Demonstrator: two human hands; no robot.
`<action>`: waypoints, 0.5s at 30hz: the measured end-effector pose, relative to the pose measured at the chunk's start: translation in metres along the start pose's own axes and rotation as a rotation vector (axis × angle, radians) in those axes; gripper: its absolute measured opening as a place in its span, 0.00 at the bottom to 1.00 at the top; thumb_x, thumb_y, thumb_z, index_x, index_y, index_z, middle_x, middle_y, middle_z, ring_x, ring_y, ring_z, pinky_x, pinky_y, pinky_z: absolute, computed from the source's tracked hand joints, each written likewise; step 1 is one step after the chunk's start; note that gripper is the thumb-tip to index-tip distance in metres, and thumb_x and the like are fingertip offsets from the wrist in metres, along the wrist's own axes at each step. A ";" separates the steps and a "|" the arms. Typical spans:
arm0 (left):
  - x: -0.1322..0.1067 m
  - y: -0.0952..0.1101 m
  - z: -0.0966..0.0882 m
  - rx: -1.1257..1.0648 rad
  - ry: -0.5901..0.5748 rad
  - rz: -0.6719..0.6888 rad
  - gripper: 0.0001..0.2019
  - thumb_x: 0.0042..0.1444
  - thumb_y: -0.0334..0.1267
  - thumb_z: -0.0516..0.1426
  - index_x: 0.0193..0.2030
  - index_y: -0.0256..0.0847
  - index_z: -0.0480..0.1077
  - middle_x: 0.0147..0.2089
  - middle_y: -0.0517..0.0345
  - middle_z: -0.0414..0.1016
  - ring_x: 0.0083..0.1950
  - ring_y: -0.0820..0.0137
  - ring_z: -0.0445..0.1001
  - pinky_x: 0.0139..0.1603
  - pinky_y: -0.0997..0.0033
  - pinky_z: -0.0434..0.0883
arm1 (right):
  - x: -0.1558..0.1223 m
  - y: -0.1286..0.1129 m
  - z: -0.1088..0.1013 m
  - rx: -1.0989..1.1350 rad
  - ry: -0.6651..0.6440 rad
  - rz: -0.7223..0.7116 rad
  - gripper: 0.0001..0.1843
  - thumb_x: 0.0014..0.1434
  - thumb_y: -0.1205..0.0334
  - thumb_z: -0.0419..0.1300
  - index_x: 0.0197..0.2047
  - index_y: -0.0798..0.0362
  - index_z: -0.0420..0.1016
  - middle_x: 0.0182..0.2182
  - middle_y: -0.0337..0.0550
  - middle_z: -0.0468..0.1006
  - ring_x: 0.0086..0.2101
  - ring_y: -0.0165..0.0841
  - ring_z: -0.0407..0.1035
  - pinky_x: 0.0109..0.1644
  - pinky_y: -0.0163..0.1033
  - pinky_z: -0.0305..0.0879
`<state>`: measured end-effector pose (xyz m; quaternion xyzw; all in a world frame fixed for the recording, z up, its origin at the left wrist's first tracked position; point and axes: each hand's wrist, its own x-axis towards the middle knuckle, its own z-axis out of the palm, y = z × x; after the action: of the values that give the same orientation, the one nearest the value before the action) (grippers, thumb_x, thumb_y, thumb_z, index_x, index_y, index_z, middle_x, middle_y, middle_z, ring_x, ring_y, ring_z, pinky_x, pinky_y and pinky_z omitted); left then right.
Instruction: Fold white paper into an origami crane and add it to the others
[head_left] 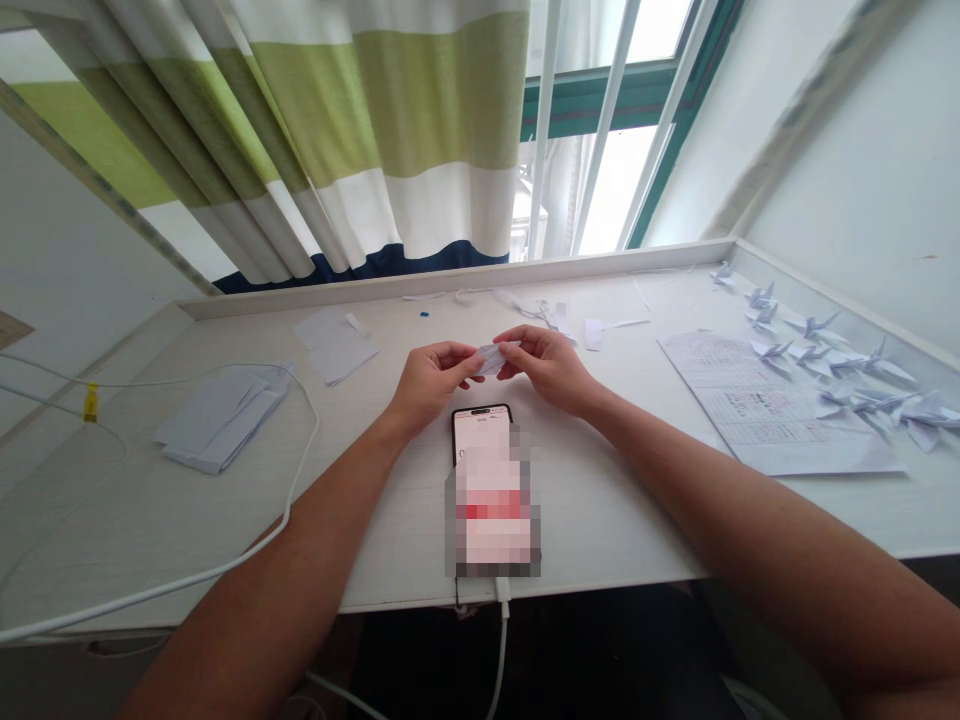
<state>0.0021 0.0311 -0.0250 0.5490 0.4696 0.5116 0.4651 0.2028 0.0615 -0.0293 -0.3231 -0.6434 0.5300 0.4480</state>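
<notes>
A small folded piece of white paper [490,359] is held between my two hands, just above the desk. My left hand [435,378] pinches its left end between thumb and fingers. At the right end, my right hand [547,362] grips it the same way. The fingers cover both ends, so its full shape is hidden. Directly below my hands lies a phone [484,435] with its screen lit and partly blurred out, and a white charging cable [502,600] plugged into its lower edge.
Several folded paper cranes [814,325] stand at the right, some on a written sheet [712,385]. A stack of white paper [221,415] and loose sheets [335,343] lie at the left. A white cable [307,470] crosses over my left forearm. Paper scraps [592,333] lie behind my hands.
</notes>
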 end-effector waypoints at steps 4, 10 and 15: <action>-0.002 0.003 0.001 0.000 0.038 0.018 0.22 0.45 0.53 0.75 0.37 0.38 0.82 0.33 0.52 0.85 0.31 0.66 0.81 0.33 0.67 0.73 | 0.000 -0.001 0.001 0.045 -0.005 0.021 0.18 0.62 0.49 0.69 0.47 0.54 0.78 0.36 0.43 0.84 0.32 0.32 0.80 0.42 0.42 0.79; -0.002 0.004 0.002 -0.002 0.059 0.030 0.22 0.43 0.54 0.76 0.37 0.38 0.82 0.33 0.52 0.85 0.30 0.67 0.80 0.34 0.66 0.74 | -0.001 -0.003 0.001 0.068 -0.009 0.017 0.14 0.62 0.53 0.68 0.45 0.54 0.78 0.37 0.43 0.85 0.32 0.32 0.80 0.42 0.41 0.78; -0.002 0.004 0.002 -0.011 0.060 0.051 0.21 0.44 0.53 0.75 0.36 0.38 0.82 0.33 0.52 0.85 0.30 0.68 0.80 0.35 0.65 0.75 | -0.001 -0.004 0.002 0.065 0.005 0.011 0.13 0.61 0.56 0.68 0.45 0.55 0.79 0.36 0.43 0.85 0.32 0.32 0.80 0.41 0.40 0.78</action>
<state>0.0044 0.0284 -0.0217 0.5427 0.4665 0.5421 0.4404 0.2014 0.0590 -0.0254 -0.3131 -0.6228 0.5523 0.4572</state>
